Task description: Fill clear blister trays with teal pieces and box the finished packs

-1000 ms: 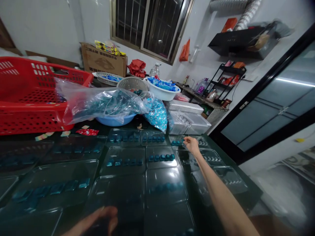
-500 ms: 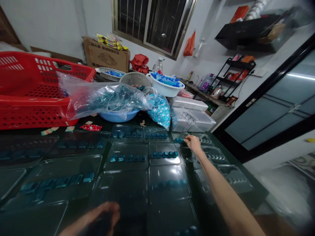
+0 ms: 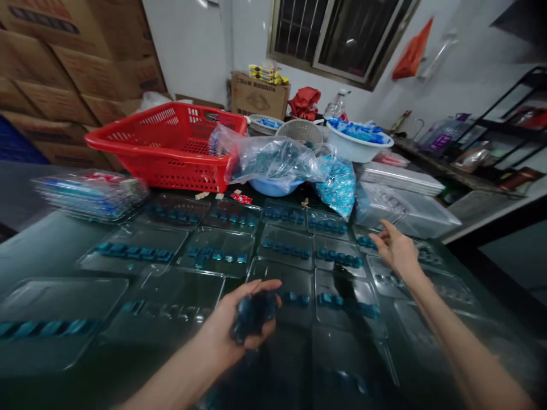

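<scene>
Blue pieces lie clasped in the cupped left hand; the right hand hangs open over clear plastic trays (most already carry a row, the nearest look sparser).

Dark tabletop — clear trays of blue pods, red basket

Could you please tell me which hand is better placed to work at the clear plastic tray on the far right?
The right hand looks better placed: empty, it reaches over that clear plastic tray beside its small blue pieces, while the left hand cups a dark blue clump.
</scene>
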A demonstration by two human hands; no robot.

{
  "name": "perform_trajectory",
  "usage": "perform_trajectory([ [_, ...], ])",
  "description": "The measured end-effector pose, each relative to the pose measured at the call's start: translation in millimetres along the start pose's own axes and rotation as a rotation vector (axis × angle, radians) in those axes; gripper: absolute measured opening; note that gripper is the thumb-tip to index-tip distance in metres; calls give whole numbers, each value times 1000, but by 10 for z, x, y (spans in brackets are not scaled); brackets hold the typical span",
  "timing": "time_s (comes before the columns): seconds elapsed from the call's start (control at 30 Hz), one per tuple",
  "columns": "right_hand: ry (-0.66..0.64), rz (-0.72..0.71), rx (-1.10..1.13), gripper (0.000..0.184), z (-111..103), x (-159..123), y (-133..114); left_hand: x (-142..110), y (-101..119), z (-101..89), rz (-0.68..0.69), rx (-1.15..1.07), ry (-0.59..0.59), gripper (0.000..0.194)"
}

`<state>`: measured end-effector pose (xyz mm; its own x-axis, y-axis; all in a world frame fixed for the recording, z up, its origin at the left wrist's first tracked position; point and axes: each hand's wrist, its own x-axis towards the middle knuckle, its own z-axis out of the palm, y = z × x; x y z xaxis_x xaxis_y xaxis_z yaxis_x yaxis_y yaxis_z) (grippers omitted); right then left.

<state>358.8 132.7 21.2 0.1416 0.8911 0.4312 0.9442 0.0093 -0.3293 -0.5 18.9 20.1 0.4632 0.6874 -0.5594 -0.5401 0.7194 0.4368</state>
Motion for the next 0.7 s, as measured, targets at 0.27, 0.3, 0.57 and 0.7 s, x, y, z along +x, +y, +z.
perform_trajectory([
  [0.27, -602, -510, 510, 32, -346, -1156, -1902, -32, -100, -4, 38, 86, -16, 43],
  [0.3, -622, -530, 477, 32, -353, -1197, -1943, -36, -104, -6, 29, 89, -15, 44],
  [0.57, -686, -536, 420, 18, -268, -1253, -1885, -90, -65, 14, -57, 67, -43, 42],
  [0.7, -653, -470, 538, 26, -202, -1313, -1905, -85, -39, -6, -97, 13, -55, 41],
])
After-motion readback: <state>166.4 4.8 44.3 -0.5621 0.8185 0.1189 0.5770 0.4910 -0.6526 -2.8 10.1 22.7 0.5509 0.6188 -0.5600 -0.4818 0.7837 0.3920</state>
